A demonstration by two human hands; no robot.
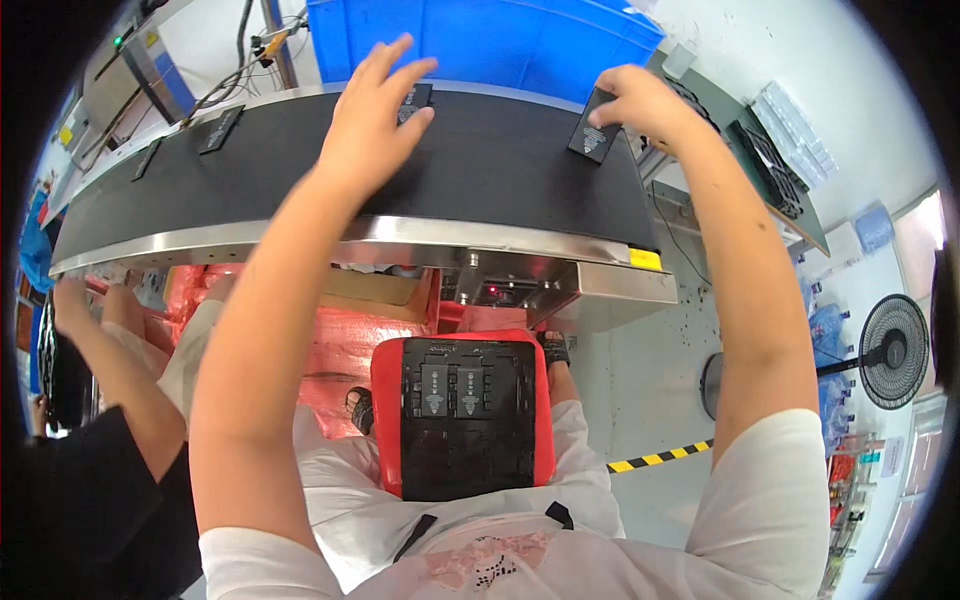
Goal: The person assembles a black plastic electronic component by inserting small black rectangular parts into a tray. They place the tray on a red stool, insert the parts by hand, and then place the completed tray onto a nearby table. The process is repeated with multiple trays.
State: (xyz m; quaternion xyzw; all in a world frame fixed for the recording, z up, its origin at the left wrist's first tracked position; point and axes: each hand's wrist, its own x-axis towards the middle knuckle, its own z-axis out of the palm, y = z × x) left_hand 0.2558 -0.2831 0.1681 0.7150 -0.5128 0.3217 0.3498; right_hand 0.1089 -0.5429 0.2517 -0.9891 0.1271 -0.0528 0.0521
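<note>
My right hand [645,100] pinches a flat black phone battery [592,140] with white print, tilted at the right end of the black conveyor belt [500,165]. My left hand [370,125] hovers over the belt with its fingers spread. Just beside its fingers is another phone battery [418,97], partly hidden by the hand. Two more batteries, one [221,130] nearer and one [147,159] farther off, lie on the left part of the belt. On my lap, a black moulded tray [470,460] holds two batteries [434,390] side by side on a red support [388,400].
A large blue bin [480,45] stands behind the belt. The belt's metal edge [430,230] runs in front of me. At right are a side table [800,215] with black trays and a fan [893,350]. A co-worker's arm [130,390] is close by on the left.
</note>
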